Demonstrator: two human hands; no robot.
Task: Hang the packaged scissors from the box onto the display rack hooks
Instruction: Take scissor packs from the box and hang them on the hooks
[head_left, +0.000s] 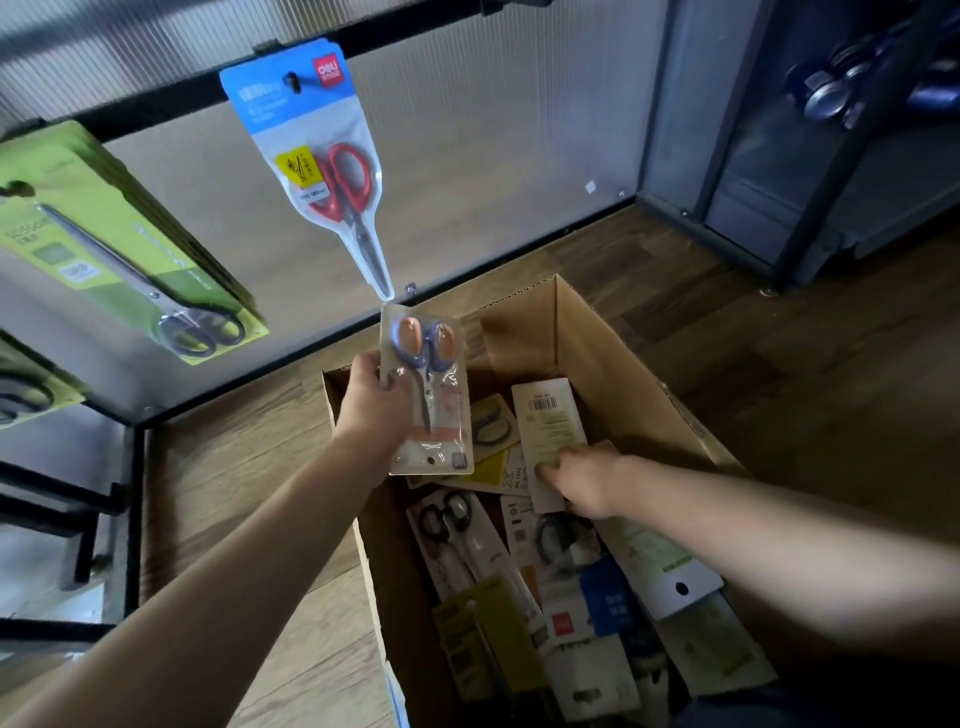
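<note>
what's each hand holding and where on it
Left hand grips the purple-handled scissors pack by its left edge. Right hand pinches the lower end of a white barcode pack.

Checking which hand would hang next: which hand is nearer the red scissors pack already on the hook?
Left. The left hand is just below the red scissors pack, holding a purple scissors pack. The right hand is lower, in the box, on a white pack.

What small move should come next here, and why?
Probably the left hand should lift its pack of purple-handled scissors toward a rack hook. That pack is already gripped and held above the cardboard box, below the hanging red-handled scissors, with its hang hole at the lower end, so it likely needs turning over first. The right hand is only touching a white pack in the box.
</note>
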